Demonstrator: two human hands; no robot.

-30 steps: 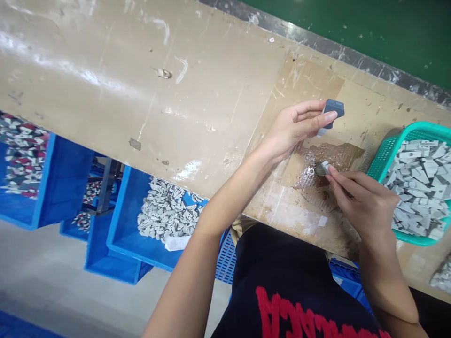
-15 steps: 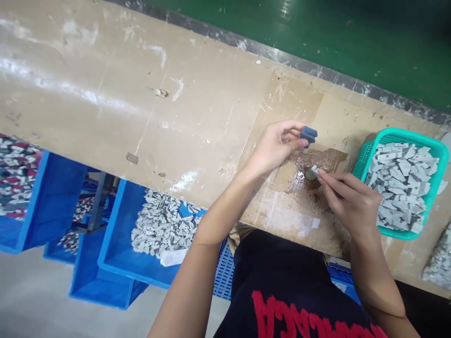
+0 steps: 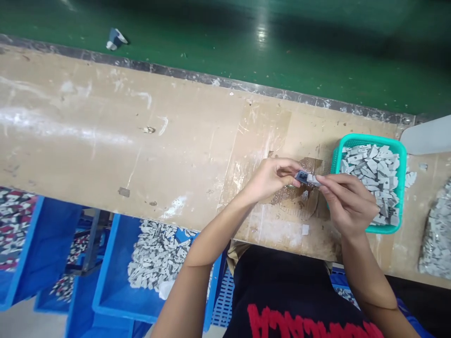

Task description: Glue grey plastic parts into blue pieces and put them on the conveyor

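Between its thumb and fingers, my left hand [image 3: 273,178] pinches a small dark blue-grey plastic piece [image 3: 301,177], its hollow side showing. A small light grey plastic piece [image 3: 313,180] is pinched in the fingertips of my right hand [image 3: 348,199]. The two pieces meet end to end; whether one sits inside the other I cannot tell. Beneath the hands lies a dark, glossy wet-looking patch [image 3: 312,165] on the cardboard-covered table [image 3: 190,141].
Right of my hands stands a green basket [image 3: 402,183] of light grey pieces. A clear bag [image 3: 437,234] of similar pieces lies farther right. Blue bins [image 3: 116,295] with loose parts are below the table's near edge at left. A dark-and-white piece [image 3: 116,38] lies on the green surface beyond.
My hands have come together, bringing the grey piece up from the wet patch against the blue-grey piece, which has turned. The camera view has shifted.
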